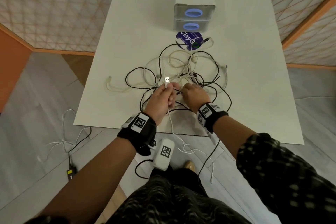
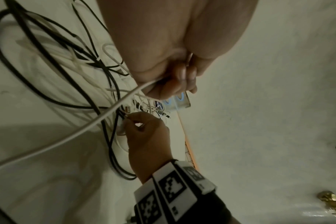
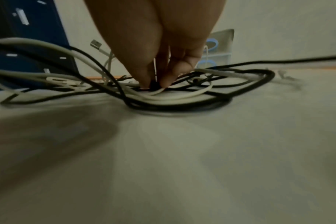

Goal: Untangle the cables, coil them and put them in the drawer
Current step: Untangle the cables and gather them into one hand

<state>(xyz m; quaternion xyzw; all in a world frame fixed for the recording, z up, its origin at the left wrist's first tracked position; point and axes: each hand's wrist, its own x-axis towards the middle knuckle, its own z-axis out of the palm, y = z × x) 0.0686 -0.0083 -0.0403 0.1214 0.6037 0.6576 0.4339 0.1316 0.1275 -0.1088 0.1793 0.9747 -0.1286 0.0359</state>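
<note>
A loose tangle of black and white cables [image 1: 183, 71] sprawls on the white board [image 1: 254, 78], in front of the closed two-drawer unit [image 1: 194, 18]. The left hand [image 1: 163, 96] grips a white USB cable [image 1: 167, 80] near its plug, held above the heap. The right hand [image 1: 195, 94] pinches a black strand down in the pile.

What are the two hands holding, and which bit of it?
The left hand grips a white cable just behind its USB plug. The right hand pinches a small dark piece in the cable tangle; what it is cannot be told.
</note>
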